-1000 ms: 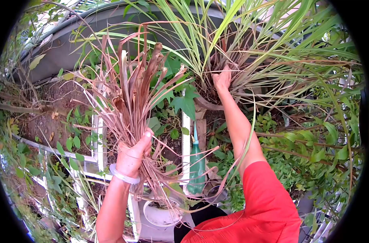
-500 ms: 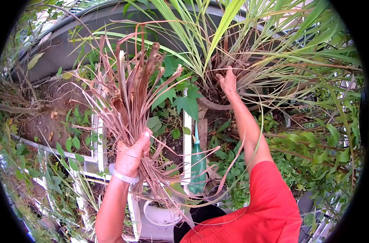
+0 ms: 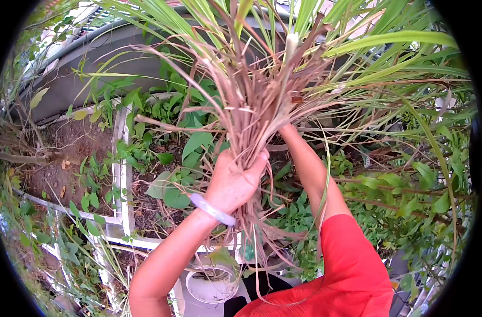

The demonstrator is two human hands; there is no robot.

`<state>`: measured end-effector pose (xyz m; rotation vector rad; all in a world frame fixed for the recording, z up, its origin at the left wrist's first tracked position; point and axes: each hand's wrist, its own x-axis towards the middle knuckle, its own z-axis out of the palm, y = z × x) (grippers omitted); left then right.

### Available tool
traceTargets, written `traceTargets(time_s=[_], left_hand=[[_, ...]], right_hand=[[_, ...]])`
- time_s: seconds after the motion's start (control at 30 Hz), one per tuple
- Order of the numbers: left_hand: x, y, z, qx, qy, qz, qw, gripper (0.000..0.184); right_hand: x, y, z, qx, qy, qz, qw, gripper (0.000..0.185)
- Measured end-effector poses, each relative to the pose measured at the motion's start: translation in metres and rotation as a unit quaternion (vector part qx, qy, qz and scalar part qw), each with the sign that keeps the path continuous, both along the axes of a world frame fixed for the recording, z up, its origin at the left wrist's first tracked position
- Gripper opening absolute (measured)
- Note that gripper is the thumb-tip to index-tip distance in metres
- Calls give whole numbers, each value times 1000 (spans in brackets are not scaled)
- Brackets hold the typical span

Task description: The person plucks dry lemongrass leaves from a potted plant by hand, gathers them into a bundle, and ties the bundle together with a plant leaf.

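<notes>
My left hand (image 3: 233, 179), with a pale bangle (image 3: 213, 209) at the wrist, is closed around a thick bundle of dry brown grass leaves (image 3: 251, 111). The cut, ragged ends fan upward, and thin leaves trail below the fist. Behind the bundle grows a large clump of long green grass (image 3: 399, 58), like lemongrass. My right forearm (image 3: 310, 169) reaches up toward the base of this clump. The dry leaves cover my right hand, so its fingers and anything in them are hidden.
White-framed planting beds (image 3: 123, 174) with soil and leafy plants lie to the left. A grey curved wall (image 3: 98, 79) runs along the back. Near my body stands a white pot (image 3: 212, 290). A green bottle (image 3: 246, 250) is mostly covered by hanging leaves. Leafy stems (image 3: 405, 190) crowd the right.
My left hand has carried the dry bundle right and slightly up, in front of the green clump. The bundle now covers my right hand, which showed at the clump's base before.
</notes>
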<state>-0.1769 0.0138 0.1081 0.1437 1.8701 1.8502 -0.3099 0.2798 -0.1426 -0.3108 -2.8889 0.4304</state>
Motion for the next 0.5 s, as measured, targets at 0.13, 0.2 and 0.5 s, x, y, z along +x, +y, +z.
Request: traceTargets(time_s=[0.13, 0.2, 0.5], left_hand=[[-45, 66, -40, 43, 169, -74, 982, 32], [-68, 97, -49, -35, 165, -93, 981, 28], [-164, 140, -108, -200, 340, -123, 911, 27]], right_hand=[[6, -2, 15, -63, -11, -3, 998, 24], [9, 1, 17, -85, -17, -5, 996, 25], [14, -7, 65, -54, -143, 47, 987, 35]])
